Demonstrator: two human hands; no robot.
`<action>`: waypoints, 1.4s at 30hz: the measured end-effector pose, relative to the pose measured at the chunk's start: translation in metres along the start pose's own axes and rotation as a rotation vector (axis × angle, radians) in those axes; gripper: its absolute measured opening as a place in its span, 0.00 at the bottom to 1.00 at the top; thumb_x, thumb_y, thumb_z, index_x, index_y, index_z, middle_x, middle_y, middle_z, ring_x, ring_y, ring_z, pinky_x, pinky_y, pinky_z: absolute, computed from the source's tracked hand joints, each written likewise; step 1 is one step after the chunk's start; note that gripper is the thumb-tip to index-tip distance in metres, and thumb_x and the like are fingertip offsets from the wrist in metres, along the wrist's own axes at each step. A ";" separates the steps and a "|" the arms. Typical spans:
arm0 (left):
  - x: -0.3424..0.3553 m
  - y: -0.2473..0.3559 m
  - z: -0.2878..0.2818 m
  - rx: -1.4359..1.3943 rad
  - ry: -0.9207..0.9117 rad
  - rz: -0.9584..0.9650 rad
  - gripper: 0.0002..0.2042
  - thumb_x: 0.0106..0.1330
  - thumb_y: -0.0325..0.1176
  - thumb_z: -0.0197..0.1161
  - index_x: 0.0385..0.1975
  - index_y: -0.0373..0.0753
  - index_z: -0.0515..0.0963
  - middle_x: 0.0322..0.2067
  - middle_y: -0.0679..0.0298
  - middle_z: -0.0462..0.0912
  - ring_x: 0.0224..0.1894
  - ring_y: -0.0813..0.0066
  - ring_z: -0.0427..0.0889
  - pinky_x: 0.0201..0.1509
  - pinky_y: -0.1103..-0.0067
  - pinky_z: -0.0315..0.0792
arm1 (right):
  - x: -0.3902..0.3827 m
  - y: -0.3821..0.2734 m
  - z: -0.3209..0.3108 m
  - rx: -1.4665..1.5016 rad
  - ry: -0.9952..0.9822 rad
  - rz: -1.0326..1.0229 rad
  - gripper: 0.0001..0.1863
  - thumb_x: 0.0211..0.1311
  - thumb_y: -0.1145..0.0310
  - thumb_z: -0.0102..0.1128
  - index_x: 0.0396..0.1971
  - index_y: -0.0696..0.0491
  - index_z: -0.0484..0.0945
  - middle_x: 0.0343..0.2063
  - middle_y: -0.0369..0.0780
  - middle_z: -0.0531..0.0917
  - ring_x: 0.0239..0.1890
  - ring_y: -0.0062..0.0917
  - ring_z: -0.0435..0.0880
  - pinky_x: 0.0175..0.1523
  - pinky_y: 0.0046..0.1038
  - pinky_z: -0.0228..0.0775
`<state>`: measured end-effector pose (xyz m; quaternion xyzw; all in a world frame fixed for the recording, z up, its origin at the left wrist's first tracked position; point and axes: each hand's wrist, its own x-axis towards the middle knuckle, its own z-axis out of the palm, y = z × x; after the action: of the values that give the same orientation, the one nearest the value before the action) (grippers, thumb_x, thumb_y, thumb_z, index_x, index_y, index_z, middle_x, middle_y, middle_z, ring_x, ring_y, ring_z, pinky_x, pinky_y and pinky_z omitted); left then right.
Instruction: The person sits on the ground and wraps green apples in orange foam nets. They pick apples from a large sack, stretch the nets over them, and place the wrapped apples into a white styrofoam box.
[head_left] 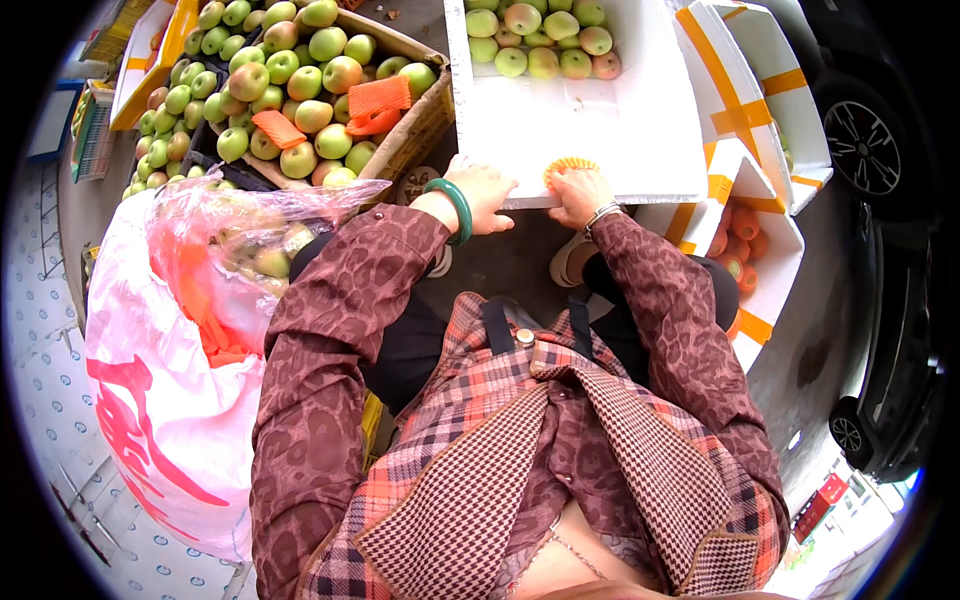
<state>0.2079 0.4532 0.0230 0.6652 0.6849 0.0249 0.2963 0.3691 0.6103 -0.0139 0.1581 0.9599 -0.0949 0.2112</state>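
Note:
A white foam box stands in front of me, with rows of green and blush-red apples at its far end. My left hand lies at the box's near left corner, its fingers apart and empty; a green bangle circles that wrist. At the box's near edge, the fingers of my right hand are closed around a small yellow thing with a ridged, fringed edge. Its exact kind is hard to make out. The rest of it is covered by my hand.
Loose apples fill a crate at the left, with orange foam nets on top. A pink-white plastic bag bulges beside my left arm. Taped foam boxes and orange-netted fruit are at the right, near a dark car.

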 end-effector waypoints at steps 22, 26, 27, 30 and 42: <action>-0.030 0.009 -0.015 0.074 -0.013 0.090 0.26 0.55 0.44 0.65 0.54 0.41 0.70 0.48 0.56 0.74 0.56 0.58 0.70 0.61 0.56 0.59 | -0.006 0.085 -0.004 0.237 0.368 0.104 0.36 0.44 0.43 0.68 0.41 0.63 0.76 0.39 0.52 0.81 0.45 0.41 0.80 0.52 0.35 0.70; -0.034 -0.005 -0.038 -0.074 0.296 0.178 0.24 0.56 0.39 0.65 0.51 0.38 0.70 0.41 0.54 0.75 0.46 0.55 0.75 0.50 0.66 0.68 | 0.032 0.102 -0.040 0.045 0.082 0.321 0.33 0.46 0.45 0.68 0.40 0.62 0.77 0.38 0.51 0.81 0.45 0.40 0.80 0.51 0.35 0.71; -0.029 -0.001 -0.041 -0.063 0.330 0.145 0.25 0.55 0.39 0.65 0.51 0.38 0.70 0.41 0.53 0.75 0.46 0.55 0.75 0.50 0.66 0.68 | 0.042 0.111 -0.039 0.028 0.050 0.340 0.33 0.46 0.45 0.68 0.40 0.62 0.77 0.38 0.51 0.81 0.45 0.40 0.80 0.51 0.36 0.71; -0.029 0.010 -0.060 -0.229 0.186 0.224 0.27 0.53 0.38 0.66 0.53 0.38 0.69 0.41 0.55 0.74 0.44 0.56 0.74 0.51 0.67 0.67 | 0.090 0.141 -0.034 -0.063 0.035 0.311 0.31 0.46 0.49 0.69 0.41 0.61 0.77 0.38 0.50 0.82 0.45 0.40 0.80 0.51 0.36 0.71; -0.004 -0.043 -0.087 -0.415 0.064 0.084 0.32 0.49 0.36 0.69 0.57 0.38 0.67 0.44 0.57 0.71 0.47 0.60 0.72 0.57 0.67 0.64 | 0.308 0.185 -0.011 -0.320 0.158 0.233 0.22 0.46 0.66 0.64 0.45 0.52 0.76 0.43 0.45 0.80 0.47 0.38 0.79 0.52 0.37 0.71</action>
<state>0.1308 0.4755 0.0779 0.6166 0.6460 0.1987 0.4038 0.1638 0.8666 -0.1595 0.2393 0.9516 0.0966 0.1671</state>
